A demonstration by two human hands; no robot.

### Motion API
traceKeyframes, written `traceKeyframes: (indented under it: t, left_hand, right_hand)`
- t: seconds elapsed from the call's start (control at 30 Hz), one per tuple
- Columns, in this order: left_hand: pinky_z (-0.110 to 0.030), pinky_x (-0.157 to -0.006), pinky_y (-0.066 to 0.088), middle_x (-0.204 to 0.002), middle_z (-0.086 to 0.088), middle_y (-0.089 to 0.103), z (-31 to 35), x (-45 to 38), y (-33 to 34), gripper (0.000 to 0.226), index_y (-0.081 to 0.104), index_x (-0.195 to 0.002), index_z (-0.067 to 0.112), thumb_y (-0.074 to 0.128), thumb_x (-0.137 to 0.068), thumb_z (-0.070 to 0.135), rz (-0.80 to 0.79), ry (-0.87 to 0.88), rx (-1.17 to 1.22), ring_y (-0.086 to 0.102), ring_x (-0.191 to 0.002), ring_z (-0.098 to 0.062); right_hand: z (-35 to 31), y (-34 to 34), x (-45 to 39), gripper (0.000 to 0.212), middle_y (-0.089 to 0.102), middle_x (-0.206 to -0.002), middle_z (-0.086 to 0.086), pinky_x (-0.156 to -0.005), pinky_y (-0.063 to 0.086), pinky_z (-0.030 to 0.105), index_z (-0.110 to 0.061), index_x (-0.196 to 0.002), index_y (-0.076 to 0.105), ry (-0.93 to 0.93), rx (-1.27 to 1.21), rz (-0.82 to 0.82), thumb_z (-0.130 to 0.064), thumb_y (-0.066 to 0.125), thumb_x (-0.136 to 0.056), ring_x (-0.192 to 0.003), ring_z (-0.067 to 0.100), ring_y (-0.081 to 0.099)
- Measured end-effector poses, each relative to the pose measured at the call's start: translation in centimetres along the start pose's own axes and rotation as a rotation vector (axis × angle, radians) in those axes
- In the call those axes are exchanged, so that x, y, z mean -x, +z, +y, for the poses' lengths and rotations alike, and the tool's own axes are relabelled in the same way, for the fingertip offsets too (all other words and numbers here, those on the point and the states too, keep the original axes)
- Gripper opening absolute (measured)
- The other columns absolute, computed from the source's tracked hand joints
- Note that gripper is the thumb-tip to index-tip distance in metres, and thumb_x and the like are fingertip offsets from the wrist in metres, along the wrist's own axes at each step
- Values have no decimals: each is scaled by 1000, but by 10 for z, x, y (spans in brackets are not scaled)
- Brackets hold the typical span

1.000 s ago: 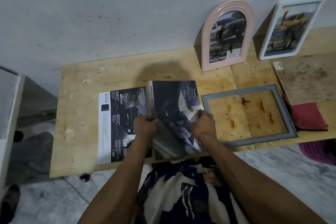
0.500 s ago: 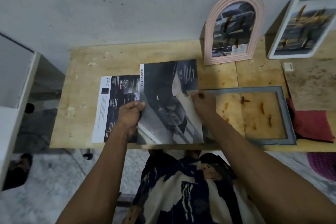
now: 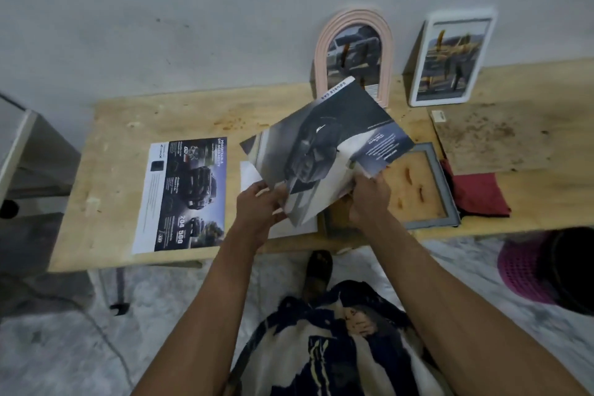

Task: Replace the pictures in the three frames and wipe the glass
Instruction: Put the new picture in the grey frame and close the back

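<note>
A dark car picture (image 3: 324, 151) is lifted off the wooden table (image 3: 122, 125) and tilted. My left hand (image 3: 260, 202) grips its near left edge and my right hand (image 3: 369, 199) grips its near right edge. Under it lies a white sheet (image 3: 249, 173), partly hidden. A grey frame (image 3: 445, 185) lies flat to the right, its glass smeared with orange streaks, its left part hidden by the picture and my right hand. A pink arched frame (image 3: 353, 51) and a white frame (image 3: 450, 58) lean on the wall, both holding pictures with smears.
Another car picture (image 3: 183, 196) lies flat on the table's left. A red cloth (image 3: 479, 194) sits right of the grey frame, beside a brown backing board (image 3: 491, 135). A pink basket (image 3: 527, 267) stands on the floor at right. A white cabinet (image 3: 19, 151) is at far left.
Both hands have lifted the dark car picture from the table and swung it to the right, over the grey frame's left side. A white sheet under it has come into view.
</note>
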State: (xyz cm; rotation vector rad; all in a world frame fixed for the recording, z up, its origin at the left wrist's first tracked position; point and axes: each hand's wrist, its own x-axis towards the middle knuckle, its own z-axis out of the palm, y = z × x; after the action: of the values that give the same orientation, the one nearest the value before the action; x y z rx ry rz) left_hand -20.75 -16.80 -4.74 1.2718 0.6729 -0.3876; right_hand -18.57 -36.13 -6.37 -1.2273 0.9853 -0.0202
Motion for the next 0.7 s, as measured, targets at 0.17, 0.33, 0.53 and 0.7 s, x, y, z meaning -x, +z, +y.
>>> traceKeyframes:
  t: [0.17, 0.33, 0.53, 0.7]
  left_hand:
    - [-58, -92, 54, -103, -2, 66, -25, 21, 8, 30, 56, -117, 16, 67, -91, 5, 40, 92, -112, 64, -105, -34]
    - [-61, -90, 54, -114, -13, 67, -34, 33, -3, 30, 59, -115, 17, 69, -90, 4, 44, 87, -230, 65, -104, -36]
    - [-49, -78, 56, -109, -14, 68, -38, 33, 16, 28, 64, -115, 13, 68, -89, 4, 39, 44, -296, 66, -98, -36]
    - [-62, -79, 56, -110, -18, 69, -54, 10, 52, 25, 70, -105, 20, 75, -82, 11, 71, -24, -378, 67, -96, -41]
  right_hand:
    - [13, -41, 23, 19, 60, -77, 9, -57, 46, 33, -8, -96, 55, 45, 3, -32, -3, 64, -80, -63, 23, 56]
    - [1, -90, 21, 35, 73, -92, 13, -63, 57, 33, -3, -111, 64, 21, -217, 2, 8, 67, -77, -71, 22, 71]
    - [-26, -139, -17, 40, 66, -102, 10, -67, 55, 31, -10, -115, 60, -25, -84, 93, 5, 70, -80, -77, 19, 65]
    - [-31, -173, -57, 32, 68, -101, 9, -66, 55, 29, -11, -107, 70, -35, 181, 106, 4, 68, -78, -81, 20, 65]
